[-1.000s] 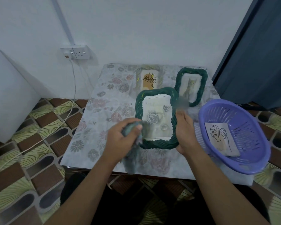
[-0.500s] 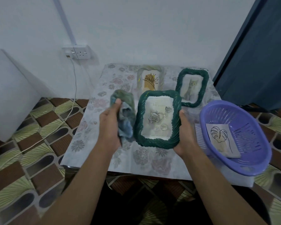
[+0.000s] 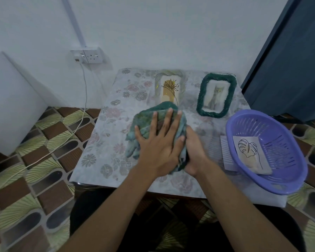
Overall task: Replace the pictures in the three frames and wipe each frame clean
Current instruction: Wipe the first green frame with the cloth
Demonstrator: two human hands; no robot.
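Near the front edge of the floral-clothed table, the flat-fingered left hand presses a blue-green cloth over the dark green woven frame, whose right side the right hand grips, while the pale flower-print frame and green cat-picture frame at the back edge probably await wiping.

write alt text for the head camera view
A left hand presses a teal cloth over a green frame at a floral table; the right hand grips the frame's edge. Behind lie a cat frame and a flower frame; a purple basket holds a leaf drawing.
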